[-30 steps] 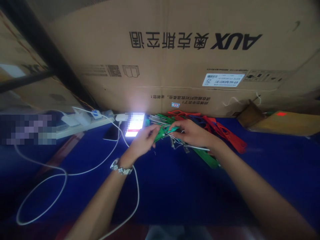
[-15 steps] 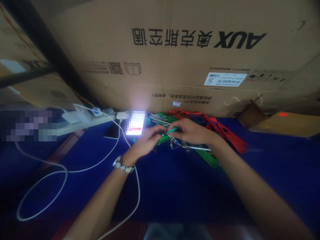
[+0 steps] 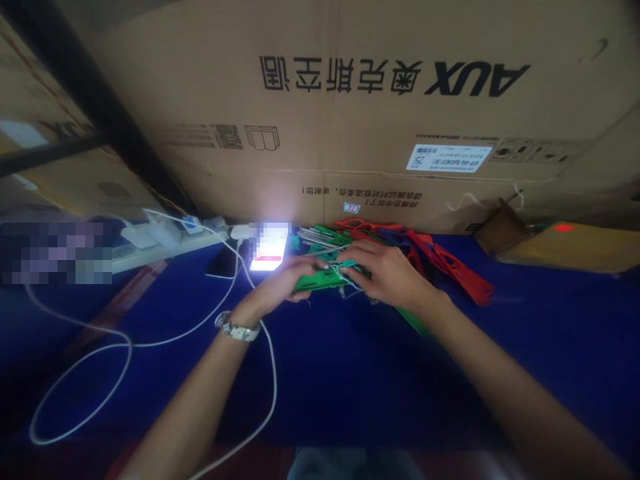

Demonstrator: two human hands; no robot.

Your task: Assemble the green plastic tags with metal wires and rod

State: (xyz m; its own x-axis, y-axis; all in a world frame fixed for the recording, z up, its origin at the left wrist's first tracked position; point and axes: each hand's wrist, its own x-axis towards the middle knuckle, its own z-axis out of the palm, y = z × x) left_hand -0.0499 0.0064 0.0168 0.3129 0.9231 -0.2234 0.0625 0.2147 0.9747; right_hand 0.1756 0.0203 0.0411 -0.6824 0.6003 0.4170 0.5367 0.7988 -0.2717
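My left hand [image 3: 285, 285] is closed around one end of a long green plastic piece [image 3: 321, 279] with slots in it. My right hand [image 3: 390, 275] pinches near the other end, over a small teal piece [image 3: 346, 265] and thin white wires [image 3: 350, 279]. Its fingertips are partly hidden, so what exactly they grip is hard to make out. Behind both hands lies a pile of red plastic parts [image 3: 457, 270], green parts and slim silvery rods [image 3: 313, 235]. Another green strip [image 3: 414, 321] shows under my right wrist.
A lit phone [image 3: 269, 248] leans beside my left hand. White cables [image 3: 273, 373] loop across the blue table surface [image 3: 340, 380]. A power strip [image 3: 150, 250] runs along the left. A large cardboard box [image 3: 330, 147] stands behind, with a yellowish package [image 3: 575, 250] at right.
The green piece has come up into my left hand, which moved slightly left and down. My right hand shifted right. The silvery rod below my right hand no longer shows there.
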